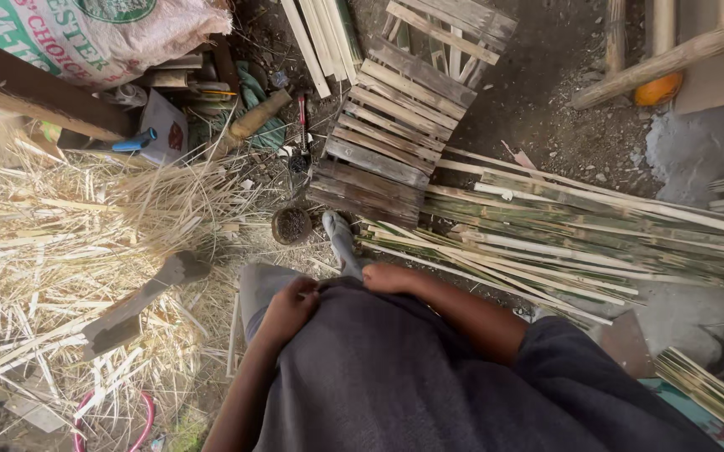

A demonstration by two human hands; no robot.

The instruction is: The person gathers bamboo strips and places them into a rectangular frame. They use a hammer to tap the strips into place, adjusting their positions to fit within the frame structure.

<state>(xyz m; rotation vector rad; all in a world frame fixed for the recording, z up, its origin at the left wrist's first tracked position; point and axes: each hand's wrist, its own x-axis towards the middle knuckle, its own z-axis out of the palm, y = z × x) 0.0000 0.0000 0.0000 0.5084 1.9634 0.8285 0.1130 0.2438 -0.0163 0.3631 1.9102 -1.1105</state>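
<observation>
My left hand (pixel 289 306) is curled over the top edge of my dark grey garment (pixel 378 377) at the waist, beside a lighter grey trouser leg (pixel 259 289). My right hand (pixel 389 278) is closed in a fist on the same edge, a little further right. Both hands are close together against my body. Just beyond them is my foot in a grey sandal (pixel 341 238). A small round dark bowl (pixel 292 224) stands on the ground to the left of the foot.
A broad-bladed chopping knife (pixel 140 305) lies on straw shavings (pixel 43 243) at the left. Long split bamboo strips (pixel 579 226) are piled at the right. A slatted wooden pallet (pixel 395 125) lies ahead, a printed sack (pixel 85 33) at the top left, a pink hose loop (pixel 115 418) below.
</observation>
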